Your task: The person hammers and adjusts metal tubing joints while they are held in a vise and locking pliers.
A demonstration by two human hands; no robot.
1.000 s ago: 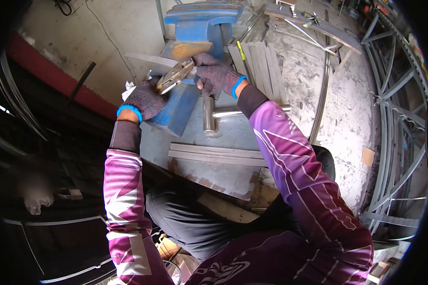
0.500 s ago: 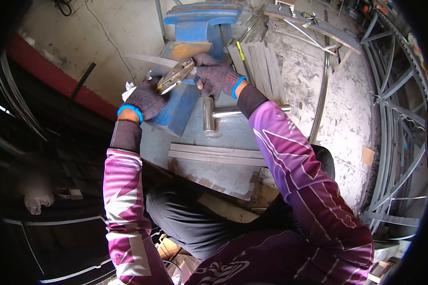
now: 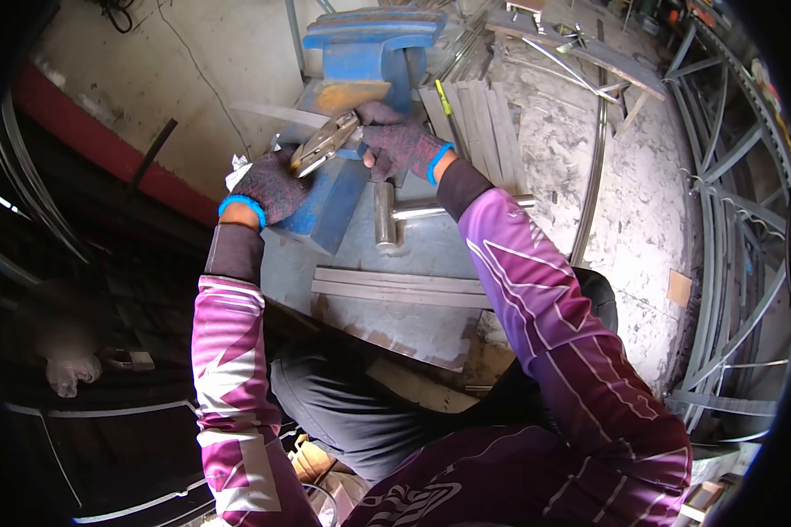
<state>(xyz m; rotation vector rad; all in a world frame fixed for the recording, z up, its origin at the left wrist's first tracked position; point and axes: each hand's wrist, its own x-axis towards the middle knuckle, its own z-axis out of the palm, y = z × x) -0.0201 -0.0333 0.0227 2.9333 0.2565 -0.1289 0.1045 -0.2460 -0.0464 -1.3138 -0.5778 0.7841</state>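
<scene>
My left hand (image 3: 272, 186), in a dark knitted glove with a blue cuff, is closed round the handles of metal locking pliers (image 3: 327, 143). My right hand (image 3: 404, 142), gloved the same way, has its fingers curled at the jaw end of the pliers. A flat metal strip (image 3: 277, 111) runs in from the left and passes behind the pliers; its far end is hidden. Both hands are above a blue bench vise (image 3: 330, 198). Just below my right hand, a steel hammer (image 3: 385, 215) lies on the metal bench top, its handle pointing right under my sleeve.
Flat metal bars (image 3: 395, 288) lie across the near part of the bench (image 3: 387, 338). More grey strips (image 3: 479, 123), with a yellow-green marker (image 3: 443, 97) on them, are beyond my right hand. A metal rack (image 3: 729, 220) stands at right, a wooden bench (image 3: 580, 48) behind.
Very little differs. My left hand and the pliers have shifted slightly; both hands keep the same hold over the vise.
</scene>
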